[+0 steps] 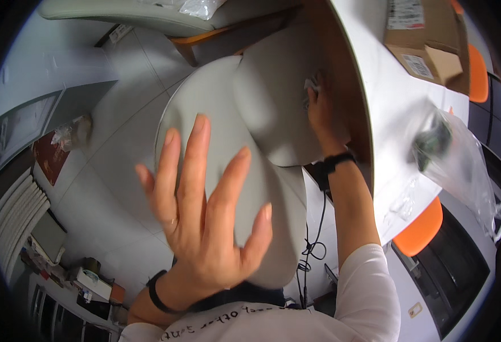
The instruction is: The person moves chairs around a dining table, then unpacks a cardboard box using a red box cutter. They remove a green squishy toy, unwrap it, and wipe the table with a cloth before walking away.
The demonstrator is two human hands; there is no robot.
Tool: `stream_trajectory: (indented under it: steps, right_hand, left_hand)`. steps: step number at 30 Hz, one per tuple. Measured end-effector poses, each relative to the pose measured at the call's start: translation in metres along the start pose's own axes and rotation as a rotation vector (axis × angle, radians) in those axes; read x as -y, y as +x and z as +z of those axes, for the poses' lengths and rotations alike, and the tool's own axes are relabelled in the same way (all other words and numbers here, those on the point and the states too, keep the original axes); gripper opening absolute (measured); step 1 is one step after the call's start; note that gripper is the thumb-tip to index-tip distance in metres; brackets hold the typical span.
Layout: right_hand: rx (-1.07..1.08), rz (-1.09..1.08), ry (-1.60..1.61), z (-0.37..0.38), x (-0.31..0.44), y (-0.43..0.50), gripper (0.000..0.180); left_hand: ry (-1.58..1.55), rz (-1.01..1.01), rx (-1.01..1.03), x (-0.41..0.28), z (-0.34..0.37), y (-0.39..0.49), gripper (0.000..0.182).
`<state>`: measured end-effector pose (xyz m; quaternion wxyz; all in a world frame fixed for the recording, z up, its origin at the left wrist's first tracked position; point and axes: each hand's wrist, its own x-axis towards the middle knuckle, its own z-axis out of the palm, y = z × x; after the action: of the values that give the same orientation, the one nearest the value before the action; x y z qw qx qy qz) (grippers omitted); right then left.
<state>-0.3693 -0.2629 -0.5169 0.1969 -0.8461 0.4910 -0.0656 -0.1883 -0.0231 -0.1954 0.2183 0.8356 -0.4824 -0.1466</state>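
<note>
Below me is a chair upholstered in pale grey (216, 98), with a raised padded section (271, 107) on its right. My left hand (216, 218) hovers over the chair, fingers spread and holding nothing. Whether a fingertip touches the upholstery cannot be told. My right hand (322, 107) reaches forward along the table's edge. In its fingers is a crumpled whitish wipe or tissue (311, 87), by the padded section; shadow and blur hide part of the grip.
On the right, a white table (387, 141) carries an opened cardboard box (430, 47) and a clear plastic bag (455, 149) with something green inside. Orange chairs (421, 226) stand beyond. A dark cable (308, 248) hangs beside the chair. Another padded seat (147, 19) is ahead.
</note>
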Motion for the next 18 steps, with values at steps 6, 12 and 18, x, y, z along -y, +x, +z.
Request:
stream_trajectory:
  steps: [6, 12, 18]
  right_hand:
    - [0.118, -0.157, -0.355, 0.052, 0.015, 0.02, 0.054]
    - [0.421, -0.532, -0.275, 0.031, 0.019, -0.038, 0.053]
    - [0.621, -0.552, -0.117, -0.007, -0.036, -0.108, 0.056]
  left_hand:
    - [0.159, -0.029, 0.162, -0.012, -0.001, 0.003, 0.053]
    - [0.232, -0.034, 0.179, -0.011, -0.004, 0.004, 0.052]
    - [0.179, -0.05, 0.157, -0.013, 0.0, 0.003, 0.051]
